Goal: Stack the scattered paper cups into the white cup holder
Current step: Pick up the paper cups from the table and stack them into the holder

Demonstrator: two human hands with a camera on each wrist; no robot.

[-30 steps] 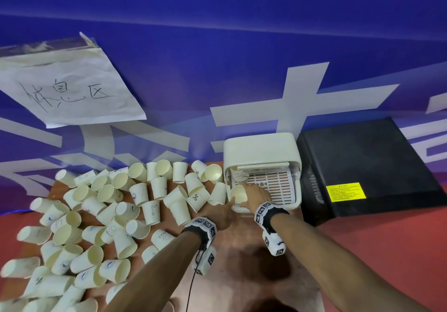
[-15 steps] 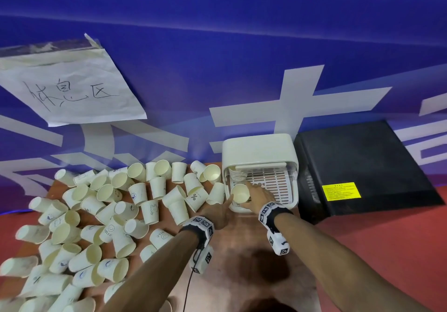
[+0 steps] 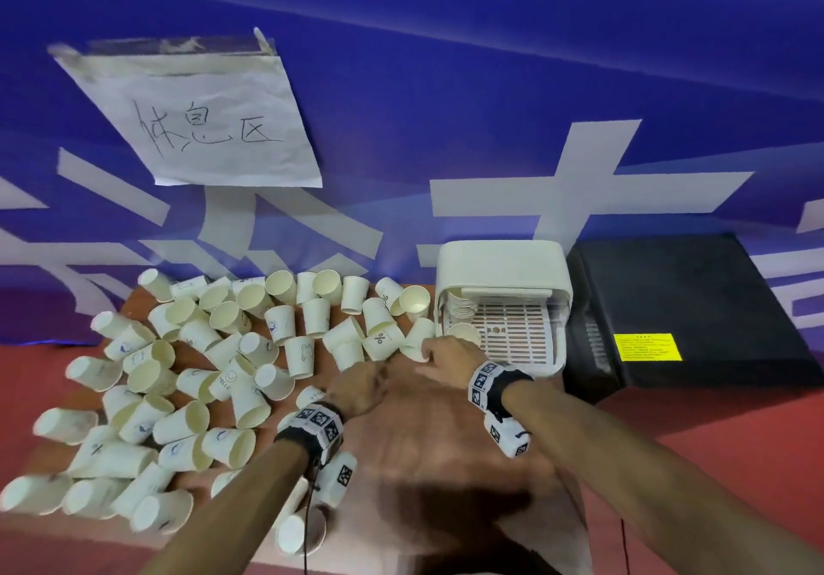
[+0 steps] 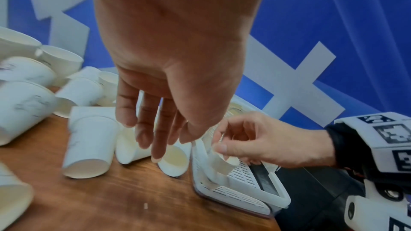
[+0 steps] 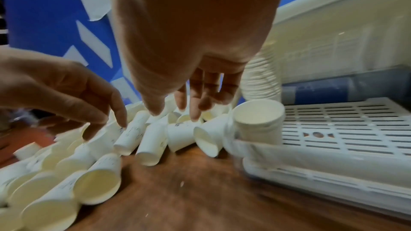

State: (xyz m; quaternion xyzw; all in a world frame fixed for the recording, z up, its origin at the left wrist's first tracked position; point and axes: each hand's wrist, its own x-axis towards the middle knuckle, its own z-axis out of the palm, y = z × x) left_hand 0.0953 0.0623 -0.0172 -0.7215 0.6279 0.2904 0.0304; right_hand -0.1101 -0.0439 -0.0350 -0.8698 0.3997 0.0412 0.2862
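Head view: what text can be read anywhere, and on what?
"休息区": handwritten on the taped paper sheet.
"%": on a paper cup.
"HELLO": on another cup.
Yellow label on the black box: print too small to read.
Wrist bands: coded squares only.

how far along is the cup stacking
Early. Done: a nested stack and one upright cup sit in the holder. In hand: nothing; the right hand and left hand reach toward the cups beside it. Left: dozens of loose cups on the table.
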